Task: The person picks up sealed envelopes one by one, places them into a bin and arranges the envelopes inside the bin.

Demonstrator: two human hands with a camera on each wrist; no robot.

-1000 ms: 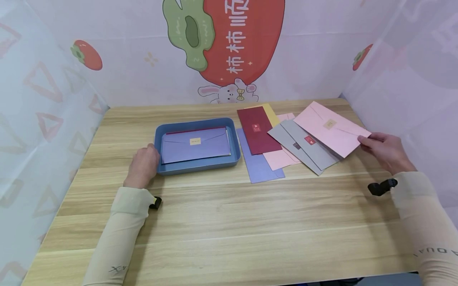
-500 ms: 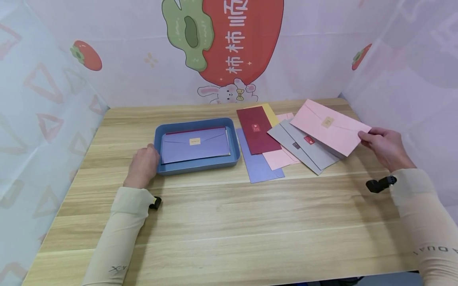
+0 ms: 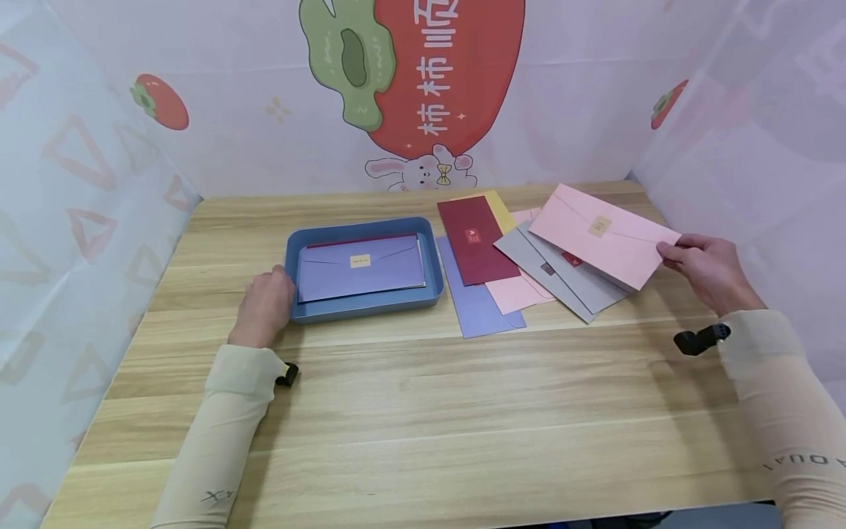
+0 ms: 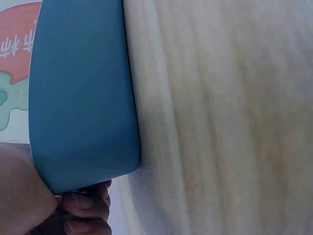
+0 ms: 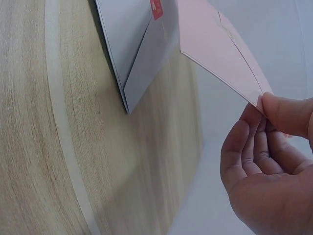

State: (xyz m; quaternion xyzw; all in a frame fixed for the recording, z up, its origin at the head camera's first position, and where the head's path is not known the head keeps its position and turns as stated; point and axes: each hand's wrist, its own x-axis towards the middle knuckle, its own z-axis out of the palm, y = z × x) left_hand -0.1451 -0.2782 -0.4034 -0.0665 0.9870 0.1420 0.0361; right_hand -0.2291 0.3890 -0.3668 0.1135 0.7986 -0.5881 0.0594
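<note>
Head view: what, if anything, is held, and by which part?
The right hand pinches the pink envelope by its right edge, near a corner. The left hand touches the blue tray at its left end; whether it grips is unclear.

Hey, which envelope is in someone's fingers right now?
The pink envelope with the tan sticker, pinched by the right hand. The other envelopes lie in the blue tray or piled on the table.
</note>
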